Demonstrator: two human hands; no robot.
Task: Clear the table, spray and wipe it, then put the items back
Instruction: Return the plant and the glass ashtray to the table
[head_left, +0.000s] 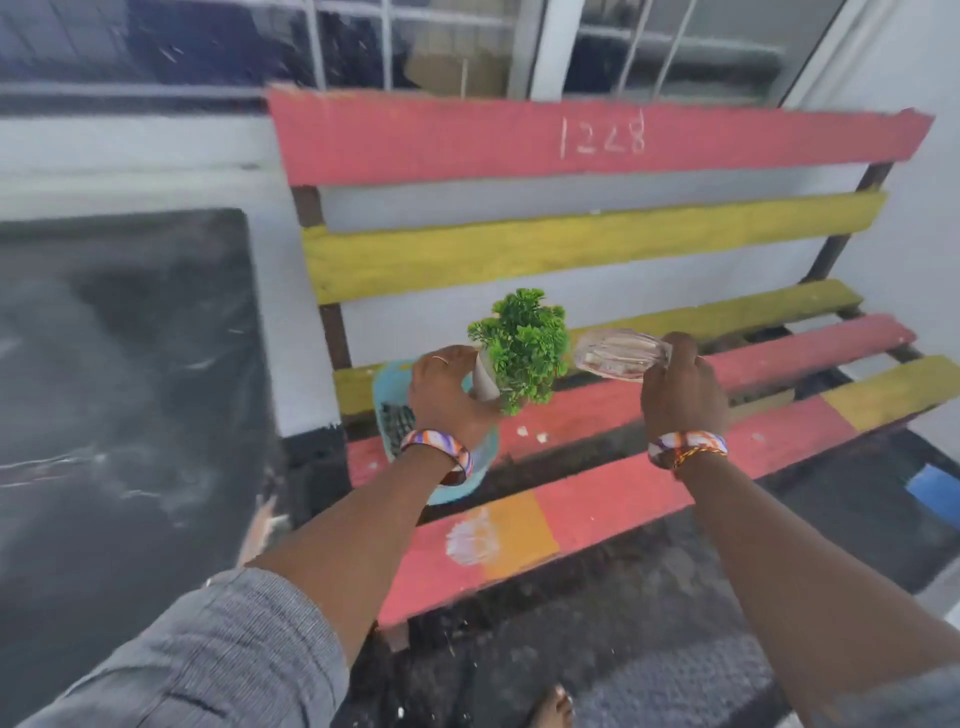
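Head view: left hand (444, 395) is gripping a small white pot of green plant (522, 348), right hand (683, 387) is grasping a clear glass dish (621, 353) by its edge. Both are hanging above the slatted bench (597, 499), likely being parked here so the table can be wiped. A turquoise tray (387, 384) is lying at the seat's left end. Table not in view; barred window (597, 47) and white wall behind.

Flat, even daylight with no hard shadows or glare, motion blur smearing the whole head view, worst on the dark table (119, 364) at left and the far window (208, 47), wide-angle bowing bending the bench slats (571, 140) toward the edges.
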